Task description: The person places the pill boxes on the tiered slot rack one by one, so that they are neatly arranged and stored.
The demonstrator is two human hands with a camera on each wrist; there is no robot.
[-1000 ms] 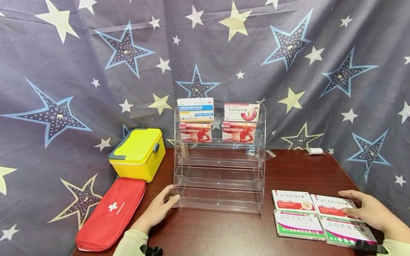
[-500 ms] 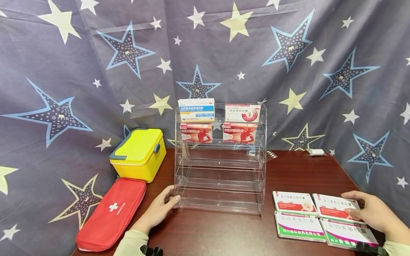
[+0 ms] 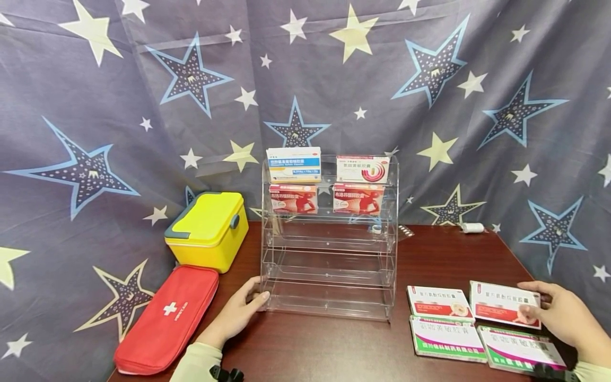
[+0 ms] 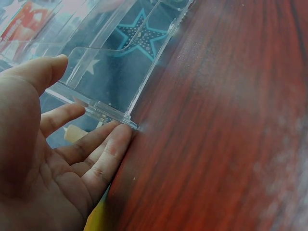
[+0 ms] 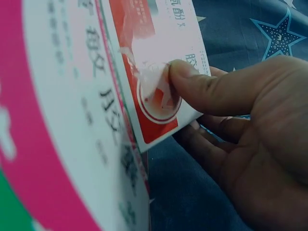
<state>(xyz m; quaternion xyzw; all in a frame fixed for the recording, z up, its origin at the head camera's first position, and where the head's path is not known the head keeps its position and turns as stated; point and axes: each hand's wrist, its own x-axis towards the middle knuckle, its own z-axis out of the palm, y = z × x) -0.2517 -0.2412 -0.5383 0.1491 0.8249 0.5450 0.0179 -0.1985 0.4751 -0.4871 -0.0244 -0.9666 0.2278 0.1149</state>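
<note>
In the head view my right hand (image 3: 565, 315) pinches the right end of a white and red medicine box (image 3: 501, 301), thumb on its printed face and fingers behind. The right wrist view shows the thumb (image 5: 207, 89) flat on that face, with the box tilted up from the table. Beside it lie a matching box (image 3: 436, 301) and two green, white and purple boxes (image 3: 448, 340). My left hand (image 3: 238, 313) rests its fingertips against the lower left side of a clear tiered display rack (image 3: 329, 307). Its fingers (image 4: 108, 154) are nearly straight at the rack's corner, the thumb held apart.
The rack's upper tiers hold a blue and white box (image 3: 294, 165), a white box with a red swirl (image 3: 363, 170) and two red boxes (image 3: 358, 199). A yellow case (image 3: 205, 228) and a red first-aid pouch (image 3: 167, 318) are at left. Star-patterned cloth (image 3: 305, 69) hangs behind.
The right-hand white and red box has come up off the table and tilted toward the camera in my right hand's pinch. My left hand has stayed at the rack.
</note>
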